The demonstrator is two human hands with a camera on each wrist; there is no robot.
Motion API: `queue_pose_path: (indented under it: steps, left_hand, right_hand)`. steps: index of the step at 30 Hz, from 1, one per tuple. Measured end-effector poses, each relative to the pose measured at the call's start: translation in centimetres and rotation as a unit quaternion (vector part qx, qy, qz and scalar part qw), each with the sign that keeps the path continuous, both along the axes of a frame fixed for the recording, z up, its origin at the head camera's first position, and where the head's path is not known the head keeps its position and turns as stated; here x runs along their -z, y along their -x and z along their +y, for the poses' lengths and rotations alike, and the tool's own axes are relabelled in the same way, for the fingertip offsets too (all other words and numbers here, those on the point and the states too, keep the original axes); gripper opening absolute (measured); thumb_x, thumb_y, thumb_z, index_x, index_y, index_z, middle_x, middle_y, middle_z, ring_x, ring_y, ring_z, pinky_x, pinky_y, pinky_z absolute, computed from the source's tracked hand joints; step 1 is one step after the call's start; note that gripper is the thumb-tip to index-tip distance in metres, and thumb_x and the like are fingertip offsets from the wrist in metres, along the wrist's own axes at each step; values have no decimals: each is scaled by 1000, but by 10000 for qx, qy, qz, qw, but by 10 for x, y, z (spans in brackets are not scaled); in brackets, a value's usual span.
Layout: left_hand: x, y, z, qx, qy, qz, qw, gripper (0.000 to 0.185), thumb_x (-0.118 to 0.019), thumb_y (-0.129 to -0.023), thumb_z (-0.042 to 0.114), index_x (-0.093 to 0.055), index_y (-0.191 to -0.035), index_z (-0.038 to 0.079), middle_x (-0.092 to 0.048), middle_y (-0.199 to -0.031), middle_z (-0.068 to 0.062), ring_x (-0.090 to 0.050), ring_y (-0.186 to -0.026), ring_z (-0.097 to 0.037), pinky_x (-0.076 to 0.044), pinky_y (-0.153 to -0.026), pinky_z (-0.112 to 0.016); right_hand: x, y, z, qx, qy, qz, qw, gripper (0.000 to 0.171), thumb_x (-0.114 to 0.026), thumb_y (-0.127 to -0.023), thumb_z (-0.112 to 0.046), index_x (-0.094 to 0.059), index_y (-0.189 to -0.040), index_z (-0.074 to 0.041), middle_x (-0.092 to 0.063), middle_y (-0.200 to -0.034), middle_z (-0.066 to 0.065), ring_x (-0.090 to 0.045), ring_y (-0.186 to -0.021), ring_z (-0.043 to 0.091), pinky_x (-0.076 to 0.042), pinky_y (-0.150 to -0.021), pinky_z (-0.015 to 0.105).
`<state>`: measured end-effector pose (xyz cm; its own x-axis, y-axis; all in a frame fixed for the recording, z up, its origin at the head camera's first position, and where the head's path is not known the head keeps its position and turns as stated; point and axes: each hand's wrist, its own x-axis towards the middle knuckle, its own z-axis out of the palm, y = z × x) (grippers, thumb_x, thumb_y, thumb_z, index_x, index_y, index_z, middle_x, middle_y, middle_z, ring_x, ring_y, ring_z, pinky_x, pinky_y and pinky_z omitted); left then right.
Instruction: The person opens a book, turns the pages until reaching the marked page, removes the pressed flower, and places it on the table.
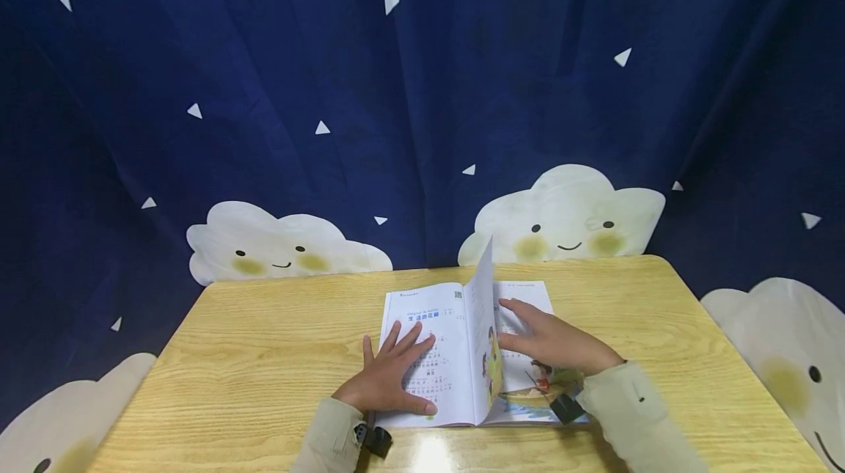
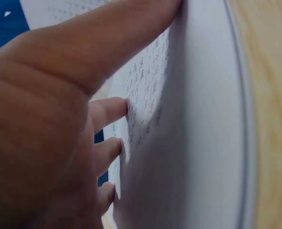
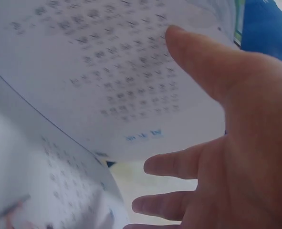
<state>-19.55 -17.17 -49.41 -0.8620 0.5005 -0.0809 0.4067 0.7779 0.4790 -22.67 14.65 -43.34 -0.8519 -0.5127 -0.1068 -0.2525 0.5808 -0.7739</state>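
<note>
An open book (image 1: 455, 385) with printed text and coloured pictures lies on the table. One of its pages (image 1: 485, 319) stands nearly upright along the spine. My left hand (image 1: 389, 378) rests on the left-hand page with its fingers spread. In the left wrist view, its thumb (image 2: 107, 38) and fingertips meet the paper. To the right of the raised page is my right hand (image 1: 561, 337), its fingers and thumb extended toward that sheet. The right wrist view shows the thumb (image 3: 198, 52) against or close to the printed page (image 3: 131, 86); contact is hard to tell.
The light wooden table (image 1: 264, 341) extends around the book on both sides. Behind it hangs a dark blue curtain (image 1: 277, 77) with white triangles and smiling clouds. A small black device (image 1: 378, 441) sits at the left wrist, and another (image 1: 566, 408) at the right.
</note>
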Motion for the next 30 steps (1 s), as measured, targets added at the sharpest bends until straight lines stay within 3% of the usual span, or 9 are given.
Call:
queue_pose_path:
  steps: [13, 16, 18, 22, 25, 30]
  left_hand:
    - [-1, -1, 1, -246, -140, 0, 9996, 108, -75, -62, 71, -33, -152, 30, -6, -162, -11, 0, -147, -36, 11, -101, -74]
    - [-2, 0, 0, -414, -356, -102, 9985, 102, -72, -68, 70, -29, -153, 32, -2, -161, -14, -4, -147, -35, 12, -103, -72]
    - [-3, 1, -1, -540, -596, -162, 9966, 91, -64, -80, 65, -23, -154, 32, -2, -161, -16, -5, -147, -34, 12, -103, -71]
    - [-8, 4, -3, -918, -1388, -296, 9856, 61, -31, -102, 51, -14, -156, 28, -6, -161, -17, -4, -147, -32, 11, -105, -69]
    - [-11, 5, -5, -1159, -2034, -390, 9714, 55, -12, -105, 44, -11, -156, 26, -8, -161, -15, -5, -147, -31, 9, -107, -67]
    - [-11, 7, -10, -1235, -2595, -442, 9568, 55, -4, -104, 43, -8, -157, 27, -8, -161, -11, -20, -144, -32, 9, -108, -66]
  right_hand:
    - [7, -15, -34, -131, -662, 264, 9974, 94, -61, -83, -64, -32, -150, -5, -16, -157, 24, -9, -144, 44, -14, -110, 65]
    - [9, -18, -40, -184, -735, 426, 9962, 94, -60, -83, -66, -32, -150, -7, -18, -156, 25, -10, -144, 45, -14, -109, 66]
    - [11, -20, -43, -195, -790, 541, 9952, 94, -59, -83, -67, -32, -151, -8, -19, -156, 25, -11, -144, 44, -14, -109, 67]
    - [13, -24, -49, -201, -867, 687, 9937, 96, -59, -81, -70, -32, -151, -9, -20, -156, 23, -13, -144, 43, -15, -107, 70]
    - [14, -26, -52, -215, -887, 722, 9932, 97, -59, -80, -71, -32, -151, -10, -21, -156, 22, -14, -144, 43, -15, -106, 71]
    - [15, -29, -56, -204, -990, 674, 9926, 96, -58, -79, -73, -33, -151, -14, -20, -157, 20, -12, -145, 41, -11, -106, 72]
